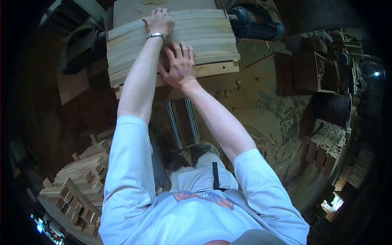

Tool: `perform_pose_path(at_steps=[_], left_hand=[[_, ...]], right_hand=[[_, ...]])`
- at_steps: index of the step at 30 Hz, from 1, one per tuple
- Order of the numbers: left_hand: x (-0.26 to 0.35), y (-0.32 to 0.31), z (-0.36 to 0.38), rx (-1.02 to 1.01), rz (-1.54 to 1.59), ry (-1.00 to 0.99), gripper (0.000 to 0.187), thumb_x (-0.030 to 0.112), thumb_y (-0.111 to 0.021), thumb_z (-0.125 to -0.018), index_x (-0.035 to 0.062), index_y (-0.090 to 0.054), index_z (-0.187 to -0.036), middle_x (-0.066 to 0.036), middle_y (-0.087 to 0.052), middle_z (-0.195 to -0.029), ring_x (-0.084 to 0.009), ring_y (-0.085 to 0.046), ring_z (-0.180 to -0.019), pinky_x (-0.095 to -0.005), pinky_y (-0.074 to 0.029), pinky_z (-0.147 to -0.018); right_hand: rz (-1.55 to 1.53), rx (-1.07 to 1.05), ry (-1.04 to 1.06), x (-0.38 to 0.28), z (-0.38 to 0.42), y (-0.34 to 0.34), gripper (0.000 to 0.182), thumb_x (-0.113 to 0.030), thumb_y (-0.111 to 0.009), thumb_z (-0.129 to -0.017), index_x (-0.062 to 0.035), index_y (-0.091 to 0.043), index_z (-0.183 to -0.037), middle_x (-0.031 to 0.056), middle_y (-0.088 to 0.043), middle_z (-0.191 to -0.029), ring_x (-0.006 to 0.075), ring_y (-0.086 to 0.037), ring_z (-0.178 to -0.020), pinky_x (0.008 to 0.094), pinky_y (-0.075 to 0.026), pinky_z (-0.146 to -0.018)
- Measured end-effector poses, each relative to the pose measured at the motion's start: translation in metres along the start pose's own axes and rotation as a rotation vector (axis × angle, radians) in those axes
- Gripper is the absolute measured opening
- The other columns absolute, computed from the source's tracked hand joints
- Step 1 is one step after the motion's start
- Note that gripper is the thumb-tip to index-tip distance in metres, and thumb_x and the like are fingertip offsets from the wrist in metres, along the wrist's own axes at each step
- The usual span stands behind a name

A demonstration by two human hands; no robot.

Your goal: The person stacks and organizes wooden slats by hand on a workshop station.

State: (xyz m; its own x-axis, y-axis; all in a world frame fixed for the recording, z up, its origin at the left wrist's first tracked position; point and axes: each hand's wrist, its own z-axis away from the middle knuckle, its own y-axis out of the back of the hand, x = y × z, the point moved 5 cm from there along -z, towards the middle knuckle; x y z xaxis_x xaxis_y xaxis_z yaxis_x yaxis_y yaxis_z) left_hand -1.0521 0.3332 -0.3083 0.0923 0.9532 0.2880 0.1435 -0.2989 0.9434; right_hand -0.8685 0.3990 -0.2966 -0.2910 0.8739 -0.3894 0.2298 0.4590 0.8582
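A row of pale wooden boards [204, 34] lies side by side across a machine bed in front of me. My left hand [160, 22], with a metal bracelet on the wrist, rests on the farthest boards. Its thumb is apart and its fingers are slightly bent toward the far edge. Closer to me, my right hand [179, 67] lies on the near boards with its fingers spread. The near wooden bar [216, 68] beneath that hand has a small dark hole at its right end. Neither hand is wrapped round a board.
A blue motor [257, 23] sits right of the boards, a dark machine unit [79, 49] left. Two metal rails [181, 120] run toward my body. Stacked wood pieces [81, 175] stand at lower left. A box [306, 71] and a crate of wood bits [328, 136] are at right.
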Motion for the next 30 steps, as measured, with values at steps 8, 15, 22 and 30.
perform_pose_path(at_steps=[8,15,22,30], left_hand=[[-0.006,-0.006,-0.033,-0.112,-0.237,-0.024,0.043,0.022,-0.041,-0.091,0.0078,-0.052,-0.130,-0.009,-0.046,-0.142,-0.0251,-0.038,-0.135,-0.0633,-0.031,-0.104],[-0.008,-0.004,-0.074,-0.137,-0.251,-0.020,0.046,0.023,-0.043,-0.091,0.0075,-0.049,-0.133,-0.009,-0.044,-0.143,-0.0255,-0.037,-0.136,-0.0625,-0.029,-0.107],[-0.015,-0.014,-0.113,-0.021,-0.310,-0.087,0.045,0.024,-0.044,-0.092,0.0067,-0.050,-0.133,-0.010,-0.044,-0.143,-0.0262,-0.039,-0.134,-0.0624,-0.031,-0.106],[-0.022,0.000,-0.172,-0.120,-0.196,-0.011,0.050,0.028,-0.043,-0.091,0.0084,-0.047,-0.138,-0.009,-0.039,-0.149,-0.0250,-0.034,-0.139,-0.0644,-0.032,-0.104]], right_hand=[[0.031,-0.003,0.009,0.007,-0.036,-0.012,0.067,-0.054,-0.060,-0.081,-0.0067,-0.053,-0.129,0.0165,-0.039,-0.140,0.0387,-0.029,-0.136,0.0570,-0.017,-0.113],[0.051,0.008,0.015,0.020,-0.077,-0.026,0.068,-0.053,-0.062,-0.080,-0.0070,-0.053,-0.129,0.0164,-0.041,-0.139,0.0381,-0.029,-0.136,0.0558,-0.016,-0.114],[0.079,0.017,0.031,0.033,-0.122,-0.042,0.064,-0.048,-0.063,-0.079,-0.0074,-0.054,-0.127,0.0168,-0.042,-0.141,0.0380,-0.030,-0.136,0.0552,-0.018,-0.114],[0.066,0.007,0.029,0.047,-0.175,-0.060,0.064,-0.048,-0.058,-0.085,-0.0096,-0.046,-0.134,0.0160,-0.035,-0.146,0.0367,-0.025,-0.139,0.0518,-0.014,-0.117]])
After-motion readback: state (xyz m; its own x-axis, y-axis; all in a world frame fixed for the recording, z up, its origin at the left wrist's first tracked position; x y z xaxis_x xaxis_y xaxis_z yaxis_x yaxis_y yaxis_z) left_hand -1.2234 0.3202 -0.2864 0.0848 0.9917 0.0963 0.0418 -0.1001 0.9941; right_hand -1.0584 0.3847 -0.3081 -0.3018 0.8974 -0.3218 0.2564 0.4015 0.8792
